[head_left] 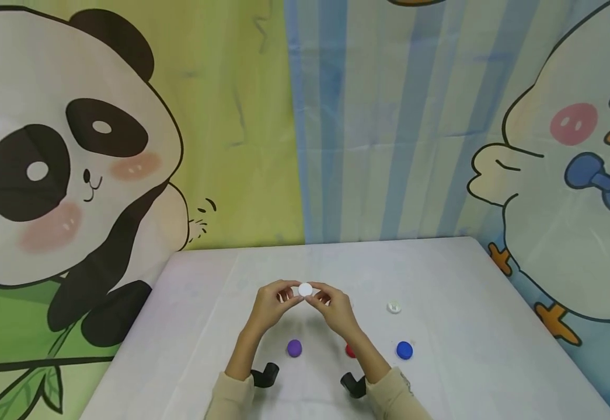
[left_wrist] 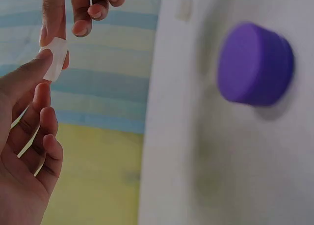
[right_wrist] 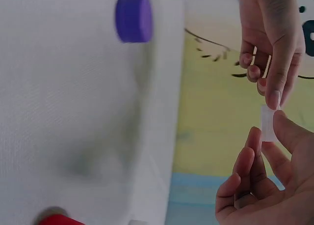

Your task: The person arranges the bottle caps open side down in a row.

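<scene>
A small round white bottle cap (head_left: 305,290) is held up above the white table, its flat disc face towards the head view. My left hand (head_left: 269,306) pinches its left edge between thumb and fingertips, and my right hand (head_left: 338,309) does the same at the right edge. Side-on in the left wrist view, the cap (left_wrist: 56,59) shows a short white wall, partly covered by a thumb. The right wrist view has the cap (right_wrist: 267,123) where both hands' fingertips meet. Below the hands lies a purple cap (head_left: 294,348).
A red cap (head_left: 349,350) is partly hidden behind the right forearm. To its right lies a blue cap (head_left: 404,350), and farther back a second white cap (head_left: 394,307). Black camera mounts (head_left: 265,375) sit by both wrists. Cartoon-printed curtains (head_left: 241,128) hang behind the table (head_left: 205,303).
</scene>
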`<state>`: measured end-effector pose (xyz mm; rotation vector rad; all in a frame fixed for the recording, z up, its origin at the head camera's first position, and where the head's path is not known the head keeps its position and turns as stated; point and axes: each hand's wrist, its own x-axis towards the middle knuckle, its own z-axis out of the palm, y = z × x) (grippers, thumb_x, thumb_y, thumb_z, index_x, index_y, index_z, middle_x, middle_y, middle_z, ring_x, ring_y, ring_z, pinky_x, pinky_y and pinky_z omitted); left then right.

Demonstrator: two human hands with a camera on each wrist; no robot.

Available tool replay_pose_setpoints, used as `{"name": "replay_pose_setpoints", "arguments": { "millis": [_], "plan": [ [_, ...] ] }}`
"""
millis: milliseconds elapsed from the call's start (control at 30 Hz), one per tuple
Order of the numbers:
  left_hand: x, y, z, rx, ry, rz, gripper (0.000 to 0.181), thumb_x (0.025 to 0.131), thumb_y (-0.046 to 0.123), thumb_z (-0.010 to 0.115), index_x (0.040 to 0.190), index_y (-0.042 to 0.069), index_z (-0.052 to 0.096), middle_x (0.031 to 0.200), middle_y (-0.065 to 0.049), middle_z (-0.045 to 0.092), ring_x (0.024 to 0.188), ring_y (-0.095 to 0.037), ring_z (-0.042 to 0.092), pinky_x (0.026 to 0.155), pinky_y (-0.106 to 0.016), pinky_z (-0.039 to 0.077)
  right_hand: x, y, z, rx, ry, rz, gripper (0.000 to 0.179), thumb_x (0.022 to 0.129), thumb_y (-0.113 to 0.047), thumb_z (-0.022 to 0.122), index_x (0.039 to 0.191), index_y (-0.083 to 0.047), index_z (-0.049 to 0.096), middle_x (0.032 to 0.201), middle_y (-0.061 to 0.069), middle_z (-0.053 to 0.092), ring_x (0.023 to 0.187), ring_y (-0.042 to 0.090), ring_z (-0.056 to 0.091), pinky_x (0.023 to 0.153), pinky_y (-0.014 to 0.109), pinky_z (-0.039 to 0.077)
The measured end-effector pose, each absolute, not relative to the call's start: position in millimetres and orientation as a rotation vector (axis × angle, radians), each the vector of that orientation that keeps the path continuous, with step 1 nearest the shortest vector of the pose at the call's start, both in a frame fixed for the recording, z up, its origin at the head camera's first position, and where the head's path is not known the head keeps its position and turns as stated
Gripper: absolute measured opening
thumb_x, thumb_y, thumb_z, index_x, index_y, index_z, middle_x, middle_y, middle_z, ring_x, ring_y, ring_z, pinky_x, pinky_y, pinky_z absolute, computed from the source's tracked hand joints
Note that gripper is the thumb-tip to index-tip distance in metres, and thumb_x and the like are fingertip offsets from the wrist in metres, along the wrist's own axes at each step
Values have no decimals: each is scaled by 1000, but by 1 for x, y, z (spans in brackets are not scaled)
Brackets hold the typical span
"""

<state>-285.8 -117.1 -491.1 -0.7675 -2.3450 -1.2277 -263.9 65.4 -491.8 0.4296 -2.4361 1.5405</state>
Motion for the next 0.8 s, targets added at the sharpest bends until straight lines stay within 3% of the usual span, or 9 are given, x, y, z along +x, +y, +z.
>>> {"name": "replay_pose_setpoints", "arguments": {
  "millis": [467,800],
  "plan": [
    [-311,-128,-546,-567,-2616,-1232,26,73,24,74,95,13,69,63,7,55,55,-3,46,48,-18,38,-295,49,-532,402,-2696,1377,33,79,-20,68,107,-4,65,63,1,59,52,4,43,45,17,35],
    [-309,-126,-559,-544,-2694,-1216,25,74,21,74,95,9,68,63,4,57,53,-3,46,48,-19,39,-295,48,-544,372,-2806,1233,28,77,-22,70,101,-7,69,55,-6,50,50,5,38,43,19,30]
  ]
}}
